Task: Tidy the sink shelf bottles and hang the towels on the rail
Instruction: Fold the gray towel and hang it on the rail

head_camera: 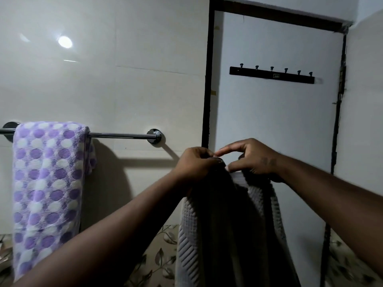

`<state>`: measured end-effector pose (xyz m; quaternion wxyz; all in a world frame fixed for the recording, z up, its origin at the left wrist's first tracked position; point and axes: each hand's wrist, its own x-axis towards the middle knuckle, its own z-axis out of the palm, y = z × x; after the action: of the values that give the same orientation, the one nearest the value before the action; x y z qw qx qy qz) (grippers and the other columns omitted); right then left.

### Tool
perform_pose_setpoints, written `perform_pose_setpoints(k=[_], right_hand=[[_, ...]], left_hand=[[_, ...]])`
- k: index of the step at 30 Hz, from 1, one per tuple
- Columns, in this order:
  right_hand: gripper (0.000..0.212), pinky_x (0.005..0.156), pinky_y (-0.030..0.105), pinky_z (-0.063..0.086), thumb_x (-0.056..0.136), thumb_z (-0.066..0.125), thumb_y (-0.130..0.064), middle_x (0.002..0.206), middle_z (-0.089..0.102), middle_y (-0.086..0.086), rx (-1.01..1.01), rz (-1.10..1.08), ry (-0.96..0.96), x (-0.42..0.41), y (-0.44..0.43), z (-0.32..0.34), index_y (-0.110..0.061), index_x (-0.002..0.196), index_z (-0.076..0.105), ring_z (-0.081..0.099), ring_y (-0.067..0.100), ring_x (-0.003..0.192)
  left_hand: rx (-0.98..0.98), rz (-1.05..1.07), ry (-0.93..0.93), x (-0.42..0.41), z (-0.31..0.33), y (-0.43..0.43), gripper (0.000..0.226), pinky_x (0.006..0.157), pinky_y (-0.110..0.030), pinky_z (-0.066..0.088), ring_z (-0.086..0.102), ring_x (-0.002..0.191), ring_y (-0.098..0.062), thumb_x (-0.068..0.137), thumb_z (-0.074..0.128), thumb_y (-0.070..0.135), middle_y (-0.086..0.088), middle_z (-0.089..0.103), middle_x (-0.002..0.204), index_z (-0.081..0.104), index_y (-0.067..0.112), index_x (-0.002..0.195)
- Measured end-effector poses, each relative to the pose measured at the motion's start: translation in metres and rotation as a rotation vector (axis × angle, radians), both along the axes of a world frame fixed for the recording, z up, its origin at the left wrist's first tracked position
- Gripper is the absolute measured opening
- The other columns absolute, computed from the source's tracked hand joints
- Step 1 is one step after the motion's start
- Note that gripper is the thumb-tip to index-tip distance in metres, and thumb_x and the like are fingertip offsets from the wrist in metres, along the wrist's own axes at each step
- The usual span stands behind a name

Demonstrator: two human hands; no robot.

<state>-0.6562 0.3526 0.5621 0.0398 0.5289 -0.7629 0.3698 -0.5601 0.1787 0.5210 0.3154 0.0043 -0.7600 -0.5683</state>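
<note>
A chrome towel rail point(122, 135) runs along the tiled wall at mid-left. Over its left part hangs a purple-and-white dotted towel point(47, 183). To the right of the rail, in front of the door, a grey textured towel point(223, 228) hangs down from both my hands. My left hand point(196, 164) grips its top edge with curled fingers. Beside it, my right hand point(251, 157) pinches the same edge, index finger stretched toward the left hand. The two hands almost touch. No bottles or sink shelf are in view.
A white door point(275, 121) in a dark frame stands at the right, carrying a black hook rack point(271, 74) with several bare pegs. The right stretch of the rail is bare. Leaf-patterned tiles point(157, 257) line the wall low down.
</note>
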Motion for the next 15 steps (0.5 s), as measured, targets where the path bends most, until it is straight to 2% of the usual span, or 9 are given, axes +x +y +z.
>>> perform_pose_setpoints(k=[2,4,6,8,12,15], right_hand=[[0.052,0.069,0.010,0.052,0.083,0.069,0.008,0.105,0.078,-0.019,-0.014,0.110,-0.167,0.004,-0.012,-0.008,-0.029,0.120,0.071,0.071,-0.007,0.082],[0.040,0.073,0.015,0.057,0.089,0.068,0.007,0.101,0.080,-0.005,-0.111,0.100,-0.238,0.003,-0.017,-0.012,-0.015,0.123,0.070,0.074,0.004,0.091],[0.021,0.079,0.025,0.061,0.093,0.071,-0.006,0.099,0.081,0.006,-0.165,0.051,-0.177,0.001,-0.015,-0.012,-0.011,0.112,0.076,0.077,0.016,0.092],[0.010,0.084,0.032,0.062,0.090,0.076,-0.018,0.093,0.080,0.007,-0.176,0.004,-0.101,-0.002,-0.012,-0.011,-0.013,0.098,0.080,0.077,0.023,0.091],[0.008,0.079,0.038,0.062,0.088,0.078,-0.024,0.083,0.080,0.004,-0.305,-0.154,-0.076,-0.011,-0.010,-0.006,-0.016,0.088,0.078,0.076,0.021,0.080],[0.009,0.086,0.044,0.060,0.087,0.079,-0.022,0.084,0.077,0.007,-0.399,-0.332,-0.121,-0.023,-0.002,-0.001,-0.014,0.086,0.076,0.074,0.026,0.084]], left_hand=[[0.036,-0.036,0.021,-0.003,0.008,0.009,0.010,0.066,-0.034,0.055,0.065,0.066,-0.023,0.084,0.074,0.005,-0.016,0.070,0.074,0.070,0.010,0.076],[0.066,-0.066,0.047,-0.005,0.011,0.011,0.011,0.059,-0.028,0.052,0.062,0.059,-0.020,0.085,0.072,0.002,-0.015,0.067,0.073,0.067,0.010,0.078],[0.095,-0.117,0.055,-0.004,0.009,0.008,0.009,0.052,-0.024,0.050,0.060,0.056,-0.016,0.088,0.072,0.006,-0.012,0.065,0.072,0.065,0.009,0.087],[0.128,-0.218,0.005,-0.002,0.001,0.003,0.011,0.054,-0.025,0.050,0.060,0.059,-0.015,0.093,0.071,0.012,-0.009,0.064,0.073,0.060,0.010,0.092],[0.180,-0.362,-0.122,0.004,-0.028,-0.010,0.013,0.065,-0.026,0.056,0.066,0.076,-0.018,0.100,0.063,0.019,-0.013,0.067,0.090,0.061,0.007,0.103],[0.203,-0.338,-0.106,0.010,-0.043,-0.024,0.009,0.062,-0.023,0.055,0.064,0.071,-0.015,0.099,0.063,0.017,-0.010,0.067,0.086,0.061,0.009,0.096]])
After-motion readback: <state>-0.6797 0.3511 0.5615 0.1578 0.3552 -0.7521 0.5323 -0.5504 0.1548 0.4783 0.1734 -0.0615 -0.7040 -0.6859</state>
